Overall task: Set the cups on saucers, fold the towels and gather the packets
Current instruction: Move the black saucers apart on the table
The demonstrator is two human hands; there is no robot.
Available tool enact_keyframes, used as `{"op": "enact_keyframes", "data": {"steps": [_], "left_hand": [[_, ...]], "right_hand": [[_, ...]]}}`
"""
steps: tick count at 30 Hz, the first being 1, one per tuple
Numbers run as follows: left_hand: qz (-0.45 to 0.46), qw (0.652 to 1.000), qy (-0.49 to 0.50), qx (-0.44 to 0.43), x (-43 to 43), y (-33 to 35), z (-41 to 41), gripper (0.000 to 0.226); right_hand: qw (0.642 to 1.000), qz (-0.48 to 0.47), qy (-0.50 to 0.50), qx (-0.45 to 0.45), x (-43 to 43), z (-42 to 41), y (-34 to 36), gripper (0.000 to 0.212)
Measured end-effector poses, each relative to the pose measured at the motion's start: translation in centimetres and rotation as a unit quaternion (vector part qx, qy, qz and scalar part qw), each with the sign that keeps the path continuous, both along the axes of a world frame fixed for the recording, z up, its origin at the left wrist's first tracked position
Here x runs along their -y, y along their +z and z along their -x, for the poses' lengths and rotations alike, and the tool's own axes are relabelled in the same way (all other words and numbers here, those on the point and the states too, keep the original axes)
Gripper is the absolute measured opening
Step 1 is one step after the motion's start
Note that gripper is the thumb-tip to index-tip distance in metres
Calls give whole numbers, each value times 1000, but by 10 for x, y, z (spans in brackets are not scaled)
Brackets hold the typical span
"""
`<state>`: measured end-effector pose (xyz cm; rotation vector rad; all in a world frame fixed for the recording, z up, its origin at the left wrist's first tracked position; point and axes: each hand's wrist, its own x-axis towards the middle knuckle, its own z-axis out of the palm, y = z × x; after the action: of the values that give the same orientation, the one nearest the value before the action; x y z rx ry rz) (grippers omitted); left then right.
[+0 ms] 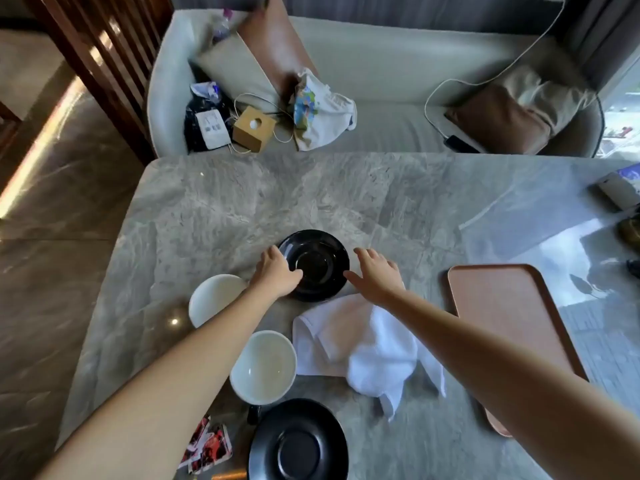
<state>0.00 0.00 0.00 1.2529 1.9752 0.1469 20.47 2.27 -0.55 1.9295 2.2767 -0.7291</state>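
A black saucer lies in the middle of the grey marble table. My left hand rests on its left rim with the thumb on the dish. My right hand touches its right edge, fingers spread. A white cup stands left of my left wrist. A second white cup stands nearer to me, empty. Another black saucer sits at the near edge. A crumpled white towel lies under my right forearm. Red and white packets lie at the near left.
A pinkish wooden tray lies on the right of the table. A pale sofa beyond the far edge holds cushions, bags, a cable and a small wooden box. Small items sit at the table's right edge.
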Motion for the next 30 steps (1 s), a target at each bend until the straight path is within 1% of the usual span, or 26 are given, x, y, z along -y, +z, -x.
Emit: {"op": "enact_keyframes", "data": {"steps": [2, 5, 8, 10, 13, 16, 19, 21, 23, 25, 28, 30], "left_hand": [[-4, 998, 60, 15, -6, -6, 1, 70], [12, 986, 153, 68, -12, -20, 6, 58], [15, 966, 216, 140, -7, -32, 6, 33], [-1, 957, 242, 159, -7, -39, 4, 24], [-15, 945, 267, 189, -14, -43, -4, 24], [-9, 934, 278, 225, -25, -43, -15, 32], [-10, 933, 277, 232, -37, -46, -25, 35], [-19, 938, 260, 230, -42, -48, -30, 34], [-32, 956, 212, 200, -46, -51, -32, 34], [-38, 973, 158, 166, -47, -52, -31, 43], [-50, 985, 100, 133, -51, -53, -33, 48], [-55, 988, 80, 118, -55, -53, -35, 48]], "right_hand": [[1000, -4, -10, 11, -5, 0, -2, 49], [999, 10, -29, -14, -13, 3, -8, 36], [998, 32, -54, -26, -20, 6, -12, 35], [996, 44, -69, -34, -25, 6, -17, 35], [994, 40, -90, -49, -31, 3, -23, 35], [991, 32, -114, -69, -39, -7, -25, 35], [984, 41, -145, -97, -49, -21, -27, 31], [984, 41, -148, -95, -56, -29, -27, 27], [983, 43, -153, -87, -63, -35, -27, 27], [982, 47, -163, -81, -69, -40, -27, 27], [979, 51, -182, -79, -75, -44, -30, 27], [977, 50, -192, -77, -77, -45, -32, 27]]}}
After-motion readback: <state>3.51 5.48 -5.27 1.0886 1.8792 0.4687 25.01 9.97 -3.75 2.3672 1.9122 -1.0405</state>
